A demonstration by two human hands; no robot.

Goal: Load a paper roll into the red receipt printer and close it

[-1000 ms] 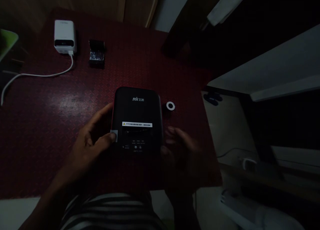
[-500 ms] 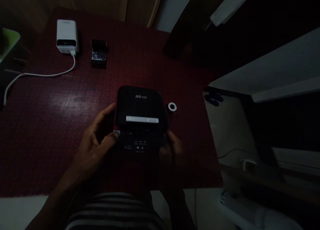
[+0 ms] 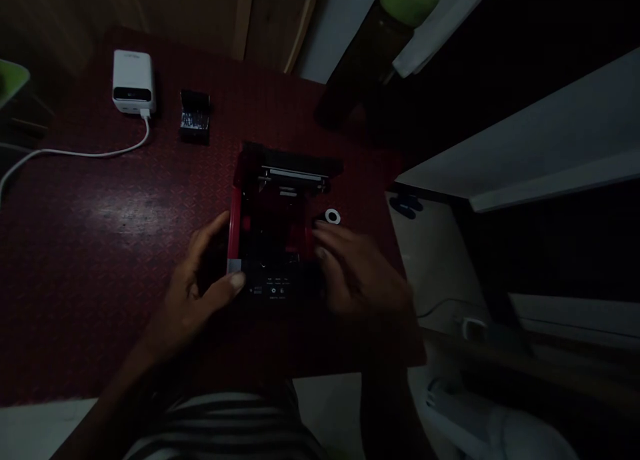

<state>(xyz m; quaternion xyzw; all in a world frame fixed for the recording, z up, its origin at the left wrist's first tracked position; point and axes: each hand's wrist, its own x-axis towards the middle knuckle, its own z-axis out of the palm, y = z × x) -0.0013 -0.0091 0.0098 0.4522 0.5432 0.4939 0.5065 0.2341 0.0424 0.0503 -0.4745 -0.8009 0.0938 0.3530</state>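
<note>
A black and red Feie thermal printer (image 3: pixel 273 230) sits on the dark red table, its lid (image 3: pixel 293 167) raised and tilted back. Its red compartment is open and holds no visible paper roll, though the dim light hides part of it. My left hand (image 3: pixel 197 293) is at the printer's front left corner, its thumb against the grey button area and its fingers spread. My right hand (image 3: pixel 355 267), slightly blurred, hovers over the right side, close to a small white paper roll (image 3: pixel 333 216). The roll lies beside the printer.
A white power bank (image 3: pixel 133 81) with a white cable (image 3: pixel 85 152) and a small black and silver packet (image 3: pixel 195 118) lie toward the table's far edge. The table's right edge meets a pale floor area. A white power strip (image 3: pixel 480 420) lies below right.
The printer lid has swung up and back, exposing the red compartment. My right hand has moved forward over the printer's right side, nearer the roll. My left thumb remains at the front corner.
</note>
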